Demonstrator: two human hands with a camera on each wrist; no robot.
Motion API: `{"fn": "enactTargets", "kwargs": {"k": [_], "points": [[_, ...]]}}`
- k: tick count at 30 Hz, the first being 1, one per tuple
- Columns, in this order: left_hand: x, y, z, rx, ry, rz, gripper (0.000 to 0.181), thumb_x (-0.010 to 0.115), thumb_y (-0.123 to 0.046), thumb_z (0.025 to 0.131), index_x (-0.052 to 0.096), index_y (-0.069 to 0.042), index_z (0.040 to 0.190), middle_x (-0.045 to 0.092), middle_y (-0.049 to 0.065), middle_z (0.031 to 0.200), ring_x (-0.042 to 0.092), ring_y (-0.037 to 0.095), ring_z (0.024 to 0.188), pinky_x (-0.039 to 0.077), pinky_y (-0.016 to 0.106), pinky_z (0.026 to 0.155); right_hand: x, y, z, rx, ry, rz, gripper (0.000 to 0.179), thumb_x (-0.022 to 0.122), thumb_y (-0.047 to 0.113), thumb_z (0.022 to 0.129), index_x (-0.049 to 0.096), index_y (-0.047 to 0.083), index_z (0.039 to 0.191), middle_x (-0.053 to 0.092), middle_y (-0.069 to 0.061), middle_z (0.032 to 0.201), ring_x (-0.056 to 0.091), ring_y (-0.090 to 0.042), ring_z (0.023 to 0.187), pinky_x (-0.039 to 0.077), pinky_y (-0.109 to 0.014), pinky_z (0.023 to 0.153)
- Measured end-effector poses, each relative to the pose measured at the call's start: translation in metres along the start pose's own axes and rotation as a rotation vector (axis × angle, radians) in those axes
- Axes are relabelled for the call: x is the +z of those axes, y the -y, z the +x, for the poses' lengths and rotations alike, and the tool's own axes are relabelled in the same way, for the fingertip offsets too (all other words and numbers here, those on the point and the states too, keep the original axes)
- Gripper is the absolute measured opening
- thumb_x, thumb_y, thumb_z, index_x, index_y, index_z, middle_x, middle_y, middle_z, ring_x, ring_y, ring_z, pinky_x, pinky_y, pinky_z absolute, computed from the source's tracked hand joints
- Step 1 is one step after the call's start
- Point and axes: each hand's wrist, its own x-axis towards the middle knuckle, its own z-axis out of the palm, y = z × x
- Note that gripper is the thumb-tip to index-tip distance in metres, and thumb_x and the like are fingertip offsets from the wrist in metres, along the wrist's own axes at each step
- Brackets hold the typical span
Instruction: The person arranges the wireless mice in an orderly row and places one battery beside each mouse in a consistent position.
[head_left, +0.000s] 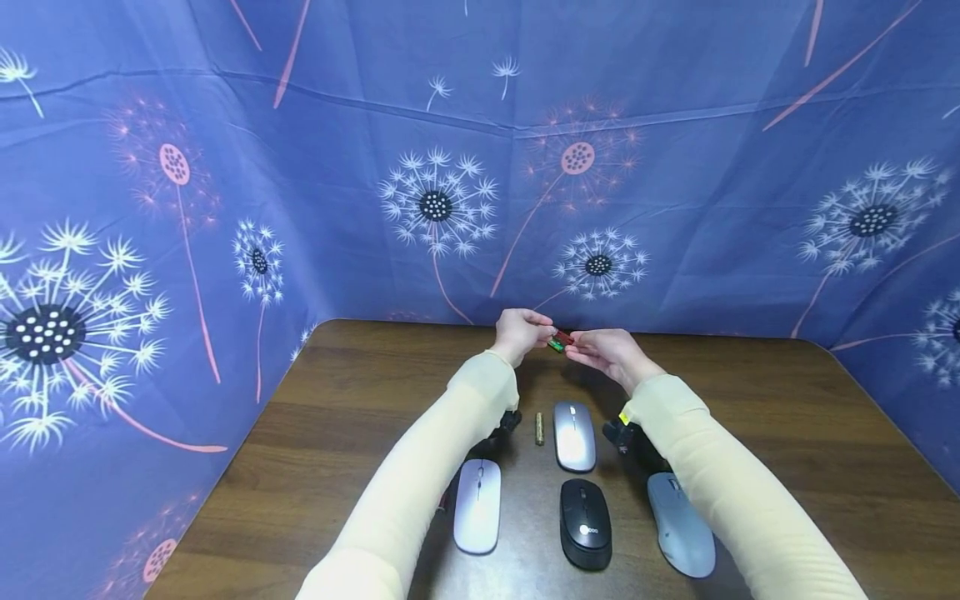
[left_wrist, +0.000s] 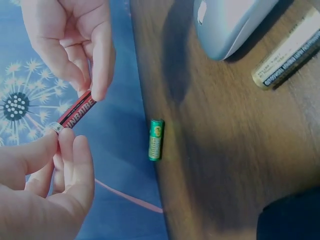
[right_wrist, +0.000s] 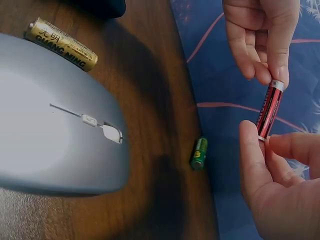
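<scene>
A red battery [right_wrist: 270, 110] with silver ends is held up between both hands, over the back edge of the table. My left hand [head_left: 520, 332] pinches one end of it between thumb and fingertips. At the other end, the thumb and fingers of my right hand [head_left: 611, 354] grip it. In the left wrist view the label on the red battery [left_wrist: 77, 111] is partly covered by fingers. Below the hands a green battery [left_wrist: 156, 140] lies on the table close to its back edge.
Nearer me lie a gold battery [head_left: 539, 428] and a silver mouse [head_left: 574, 437]. A white mouse [head_left: 477, 508], a black mouse [head_left: 586, 521] and a grey-blue mouse [head_left: 681, 525] sit along the front. Patterned blue cloth [head_left: 480, 275] hangs behind the wooden table [head_left: 360, 417].
</scene>
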Motion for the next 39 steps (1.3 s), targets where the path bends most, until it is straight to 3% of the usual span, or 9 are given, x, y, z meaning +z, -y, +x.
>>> {"fn": "enactTargets", "kwargs": {"k": [4, 7, 14, 21, 28, 31, 34, 36, 39], "points": [[-0.006, -0.007, -0.007, 0.029, 0.067, -0.009, 0.019, 0.068, 0.002, 0.082, 0.067, 0.012, 0.099, 0.07, 0.023, 0.092, 0.065, 0.041, 0.092, 0.056, 0.04, 0.076, 0.0, 0.005, -0.006, -0.018, 0.008, -0.002, 0.045, 0.052, 0.0, 0.094, 0.039, -0.011, 0.135, 0.067, -0.011, 0.089, 0.069, -0.015, 0.08, 0.052, -0.029, 0.087], [-0.01, -0.014, -0.012, 0.055, 0.102, 0.019, 0.021, 0.067, 0.001, 0.084, 0.067, 0.012, 0.102, 0.069, 0.024, 0.094, 0.065, 0.041, 0.092, 0.058, 0.033, 0.071, 0.001, 0.008, -0.012, -0.039, 0.024, -0.011, 0.039, 0.052, -0.001, 0.094, 0.044, -0.011, 0.13, 0.068, -0.01, 0.088, 0.069, -0.016, 0.079, 0.053, -0.028, 0.085], [-0.015, -0.026, -0.025, 0.144, 0.138, 0.162, 0.016, 0.07, -0.005, 0.083, 0.07, 0.004, 0.096, 0.071, 0.018, 0.089, 0.07, 0.02, 0.071, 0.058, 0.03, 0.068, 0.003, 0.016, -0.024, -0.056, 0.073, -0.056, 0.035, 0.05, -0.001, 0.094, 0.045, -0.012, 0.127, 0.067, -0.01, 0.09, 0.068, -0.014, 0.078, 0.053, -0.026, 0.084], [-0.022, -0.031, -0.041, 0.241, 0.175, 0.254, 0.014, 0.071, -0.011, 0.084, 0.071, -0.002, 0.094, 0.072, 0.009, 0.084, 0.071, 0.023, 0.079, 0.055, 0.021, 0.063, 0.011, 0.016, -0.034, -0.048, 0.138, -0.068, 0.037, 0.048, -0.001, 0.095, 0.042, -0.013, 0.13, 0.067, -0.008, 0.091, 0.067, -0.014, 0.083, 0.052, -0.026, 0.087], [-0.031, -0.029, -0.06, 0.377, 0.19, 0.404, 0.01, 0.073, -0.015, 0.083, 0.072, -0.009, 0.091, 0.071, 0.0, 0.081, 0.063, 0.005, 0.068, 0.051, 0.018, 0.061, 0.015, 0.017, -0.045, -0.028, 0.212, -0.087, 0.04, 0.048, -0.003, 0.095, 0.038, -0.014, 0.132, 0.069, -0.007, 0.089, 0.069, -0.013, 0.083, 0.052, -0.024, 0.086], [-0.033, -0.028, -0.068, 0.435, 0.193, 0.459, 0.008, 0.073, -0.016, 0.083, 0.072, -0.011, 0.089, 0.071, -0.002, 0.081, 0.062, 0.003, 0.071, 0.049, 0.017, 0.063, 0.015, 0.016, -0.049, -0.027, 0.236, -0.097, 0.03, 0.049, -0.002, 0.095, 0.048, -0.011, 0.124, 0.07, -0.008, 0.089, 0.069, -0.014, 0.083, 0.053, -0.024, 0.084], [-0.034, -0.026, -0.076, 0.491, 0.196, 0.508, 0.007, 0.072, -0.017, 0.083, 0.072, -0.012, 0.088, 0.071, -0.003, 0.083, 0.063, 0.001, 0.074, 0.049, 0.015, 0.066, 0.015, 0.015, -0.053, -0.032, 0.272, -0.104, 0.016, 0.046, -0.003, 0.096, 0.058, -0.005, 0.106, 0.07, -0.008, 0.089, 0.069, -0.014, 0.082, 0.053, -0.023, 0.083], [-0.035, -0.025, -0.081, 0.521, 0.203, 0.517, 0.007, 0.072, -0.016, 0.083, 0.072, -0.012, 0.089, 0.071, -0.002, 0.085, 0.064, 0.001, 0.076, 0.05, 0.014, 0.068, 0.015, 0.014, -0.056, -0.036, 0.293, -0.115, 0.016, 0.046, -0.003, 0.096, 0.061, -0.001, 0.099, 0.07, -0.009, 0.088, 0.069, -0.013, 0.082, 0.053, -0.023, 0.083], [-0.037, -0.023, -0.09, 0.559, 0.216, 0.521, 0.007, 0.072, -0.014, 0.083, 0.072, -0.011, 0.089, 0.07, -0.001, 0.089, 0.064, 0.002, 0.078, 0.052, 0.016, 0.071, 0.016, 0.012, -0.061, -0.044, 0.326, -0.144, 0.015, 0.046, -0.003, 0.096, 0.06, -0.003, 0.102, 0.07, -0.009, 0.09, 0.069, -0.013, 0.084, 0.053, -0.024, 0.084]]}}
